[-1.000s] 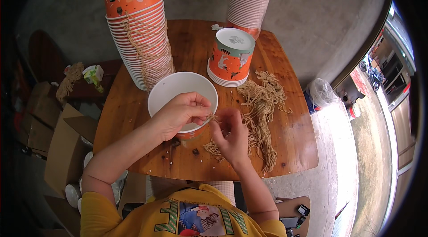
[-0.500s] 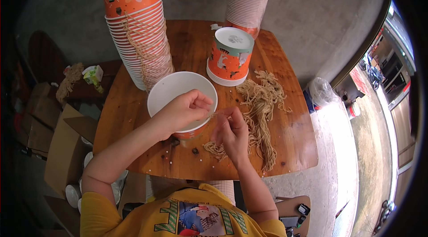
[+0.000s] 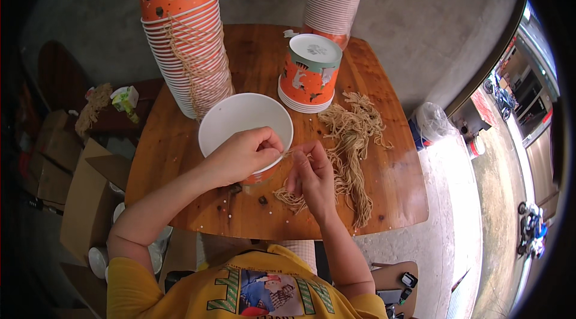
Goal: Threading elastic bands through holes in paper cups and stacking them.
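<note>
Evidently, left hand (image 3: pixel 249 150): grip curled at the rim of the tub (image 3: pixel 243 115); whether it held anything could not be told.
Right hand (image 3: pixel 312 175): thumb and forefinger close, grip equally unclear.
Tub: stood upright on the tabletop (image 3: pixel 204 211), beneath the left hand; an uneven tug risked tipping it.
Yarn (image 3: pixel 354 130): lay heaped beside the right hand; its loose ends threatened tangling.
Stack (image 3: pixel 167 58): stood tall behind; a knock could have toppled it.

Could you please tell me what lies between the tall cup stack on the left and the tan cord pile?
In the head view, the open white tub stands there, then a strip of wooden tabletop before the tan cord pile.
</note>
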{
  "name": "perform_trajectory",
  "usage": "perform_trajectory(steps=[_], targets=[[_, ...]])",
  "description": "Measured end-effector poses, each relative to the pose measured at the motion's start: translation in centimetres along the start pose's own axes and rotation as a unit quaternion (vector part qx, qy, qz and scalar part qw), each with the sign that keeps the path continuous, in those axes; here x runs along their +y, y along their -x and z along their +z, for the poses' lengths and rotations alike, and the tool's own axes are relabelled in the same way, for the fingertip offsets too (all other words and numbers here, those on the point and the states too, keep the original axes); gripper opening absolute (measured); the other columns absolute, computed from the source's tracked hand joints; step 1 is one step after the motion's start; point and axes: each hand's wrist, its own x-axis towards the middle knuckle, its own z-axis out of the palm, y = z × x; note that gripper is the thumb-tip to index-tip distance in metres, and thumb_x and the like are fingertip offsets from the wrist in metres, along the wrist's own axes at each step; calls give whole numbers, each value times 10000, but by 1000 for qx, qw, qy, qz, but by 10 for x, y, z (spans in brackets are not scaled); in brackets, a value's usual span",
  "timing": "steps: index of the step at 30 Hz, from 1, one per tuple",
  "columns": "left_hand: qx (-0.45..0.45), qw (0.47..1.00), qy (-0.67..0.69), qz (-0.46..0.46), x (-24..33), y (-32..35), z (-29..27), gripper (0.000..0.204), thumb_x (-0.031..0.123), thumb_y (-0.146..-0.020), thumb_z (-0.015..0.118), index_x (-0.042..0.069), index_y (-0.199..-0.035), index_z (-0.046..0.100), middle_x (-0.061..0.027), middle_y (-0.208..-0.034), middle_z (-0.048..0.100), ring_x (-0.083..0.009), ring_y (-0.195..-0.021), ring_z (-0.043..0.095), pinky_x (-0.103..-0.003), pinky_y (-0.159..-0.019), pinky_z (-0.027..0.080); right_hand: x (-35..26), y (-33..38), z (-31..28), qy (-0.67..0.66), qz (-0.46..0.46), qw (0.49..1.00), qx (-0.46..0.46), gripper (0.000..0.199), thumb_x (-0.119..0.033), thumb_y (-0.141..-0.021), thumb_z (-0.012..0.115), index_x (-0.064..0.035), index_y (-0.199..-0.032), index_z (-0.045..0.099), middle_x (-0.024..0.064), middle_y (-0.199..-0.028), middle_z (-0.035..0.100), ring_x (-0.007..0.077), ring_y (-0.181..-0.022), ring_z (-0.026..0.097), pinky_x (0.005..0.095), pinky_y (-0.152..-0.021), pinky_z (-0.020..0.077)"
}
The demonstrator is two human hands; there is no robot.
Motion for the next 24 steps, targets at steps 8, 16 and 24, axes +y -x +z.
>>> perform_trajectory(steps=[8,16,24], targets=[[19,995,-85,43,0,2,-2,67,89,-926,547,22,-921,545,-34,-875,569,-106,-802,517,-259,-747,449,0,3,-2,-1,19,1000,-21,153,-241,-1031,466,-88,-1025,464,-12,-576,522,57,-434,489,186,-396,313],[30,990,-113,73,0,5,-5,49,67,-906,533,22,-900,515,-52,-877,549,-151,-789,519,-286,-738,443,3,10,4,-23,20,999,-30,118,-216,-1033,450,-99,-1027,457,-19,-532,469,62,-402,429,191,-392,294],[105,955,-212,179,-3,6,4,36,20,-879,503,17,-878,467,-121,-879,510,-303,-856,517,-389,-768,434,20,23,8,-39,29,998,-48,92,-187,-1037,441,-100,-1047,471,-40,-634,461,33,-456,408,193,-422,322]])
